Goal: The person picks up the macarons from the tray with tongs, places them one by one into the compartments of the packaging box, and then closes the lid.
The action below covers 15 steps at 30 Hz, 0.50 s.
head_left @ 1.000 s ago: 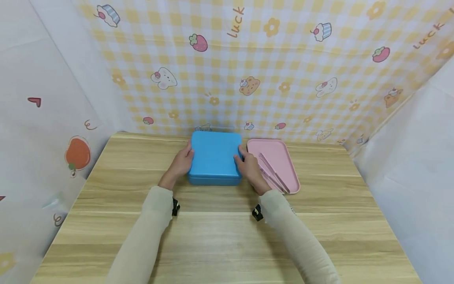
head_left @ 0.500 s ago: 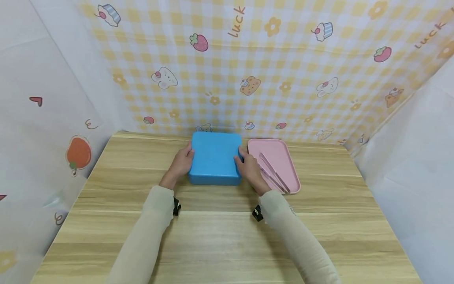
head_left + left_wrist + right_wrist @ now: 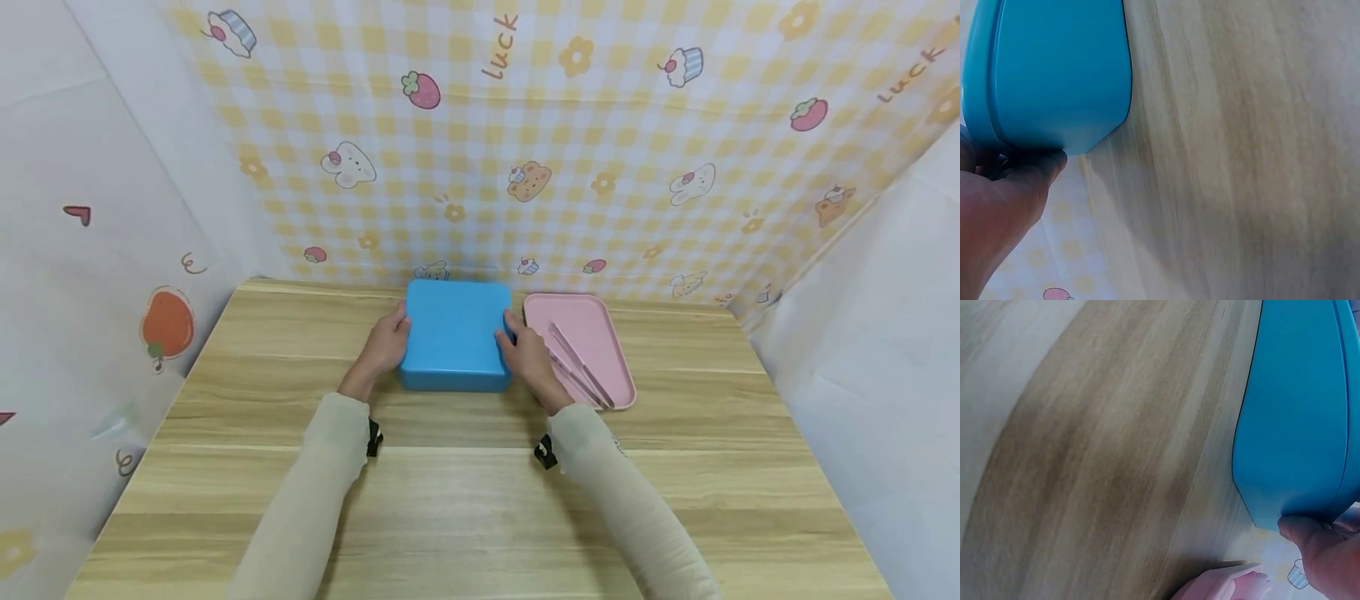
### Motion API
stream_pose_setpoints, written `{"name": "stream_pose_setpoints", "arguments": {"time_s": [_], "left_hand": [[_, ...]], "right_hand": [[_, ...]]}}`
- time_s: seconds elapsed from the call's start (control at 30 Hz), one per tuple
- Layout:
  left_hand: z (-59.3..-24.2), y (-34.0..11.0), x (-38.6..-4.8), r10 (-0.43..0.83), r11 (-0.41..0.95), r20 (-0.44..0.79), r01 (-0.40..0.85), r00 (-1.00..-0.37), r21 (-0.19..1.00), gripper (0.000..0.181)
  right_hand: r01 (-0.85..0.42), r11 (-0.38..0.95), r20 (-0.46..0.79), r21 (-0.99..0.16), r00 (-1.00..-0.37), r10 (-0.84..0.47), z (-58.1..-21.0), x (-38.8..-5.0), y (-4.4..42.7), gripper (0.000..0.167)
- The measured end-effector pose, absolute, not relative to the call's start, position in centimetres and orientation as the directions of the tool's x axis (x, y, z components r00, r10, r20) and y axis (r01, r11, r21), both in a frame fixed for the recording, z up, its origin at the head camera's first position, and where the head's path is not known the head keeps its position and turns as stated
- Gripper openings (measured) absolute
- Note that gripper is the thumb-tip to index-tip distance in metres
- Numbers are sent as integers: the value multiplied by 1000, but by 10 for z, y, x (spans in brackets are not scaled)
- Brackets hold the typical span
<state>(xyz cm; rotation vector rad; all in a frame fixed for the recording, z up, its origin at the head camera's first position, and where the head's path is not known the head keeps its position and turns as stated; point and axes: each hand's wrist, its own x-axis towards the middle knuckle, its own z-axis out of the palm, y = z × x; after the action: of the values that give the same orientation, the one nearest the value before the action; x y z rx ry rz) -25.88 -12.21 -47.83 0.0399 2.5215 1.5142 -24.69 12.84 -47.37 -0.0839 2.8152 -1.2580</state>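
Observation:
A blue lidded box [image 3: 457, 325] sits at the back middle of the wooden table, held between both hands. My left hand [image 3: 386, 340] grips its left side, the thumb near the lid's edge. On the opposite side my right hand [image 3: 528, 354] holds the box with its thumb by the top edge. In the left wrist view, fingers [image 3: 1047, 164] press the box wall [image 3: 1063, 75] below the lid seam. The right wrist view likewise has a fingertip [image 3: 1297, 528] against the blue side [image 3: 1291, 419]. Most other fingers are hidden. The lid is on; the contents cannot be seen.
Right of the box lies a pink tray [image 3: 581, 308], close to the right hand. Slim metallic utensils [image 3: 581, 364], like tongs, rest on it, partly behind that hand. A yellow checked cloth [image 3: 465, 167] hangs behind the table [image 3: 450, 508], with white sheets at both sides.

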Motion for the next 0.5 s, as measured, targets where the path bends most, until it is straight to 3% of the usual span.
{"name": "stream_pose_setpoints", "arguments": {"time_s": [0.5], "left_hand": [[-480, -122, -256, 115, 423, -145, -84, -983, 902, 52]], "right_hand": [[-38, 678, -26, -734, -996, -83, -472, -245, 128, 55]]}}
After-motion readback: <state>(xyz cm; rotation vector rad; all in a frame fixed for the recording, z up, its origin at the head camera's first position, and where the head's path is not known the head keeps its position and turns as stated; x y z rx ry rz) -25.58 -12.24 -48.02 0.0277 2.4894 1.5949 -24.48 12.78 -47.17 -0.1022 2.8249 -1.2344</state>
